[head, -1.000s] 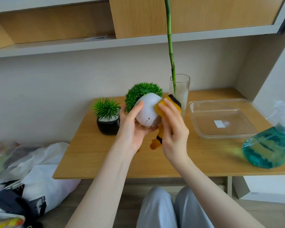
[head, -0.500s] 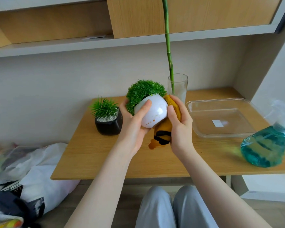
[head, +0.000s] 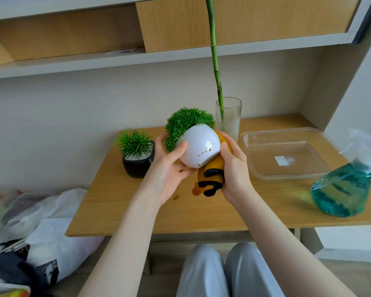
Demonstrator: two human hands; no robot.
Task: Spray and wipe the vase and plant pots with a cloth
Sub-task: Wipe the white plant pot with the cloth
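**White pot held tilted above the tabletop, cloth pressed to its side**

I see the round white ceramic pot with the bushy green plant (head: 198, 146) lifted off the wooden tabletop (head: 120, 202), over its middle, and tipped so the foliage leans toward the back left. Brown drips mark its lower side. My left hand (head: 169, 168) grips it from the left, thumb curled across the white wall and fingers wrapped behind. My right hand (head: 234, 168) clutches the mustard-yellow cloth with black trim (head: 212, 174) against the pot's right side; the loose end of the cloth hangs down below the pot. A small brown puddle (head: 196, 190) and a few drops lie on the tabletop just under the cloth.

Toward the back left edge stands the small square black pot with spiky green leaves (head: 138, 163), white pebbles on top. Behind the held pot, near the back edge, is the clear glass cylinder vase (head: 229, 118) with a tall green stalk (head: 214, 61) rising out of the top of view. To the right lies the clear plastic rectangular tray (head: 253, 144), and near the front right corner stands the blue-green liquid spray bottle with a clear trigger head (head: 343, 189).
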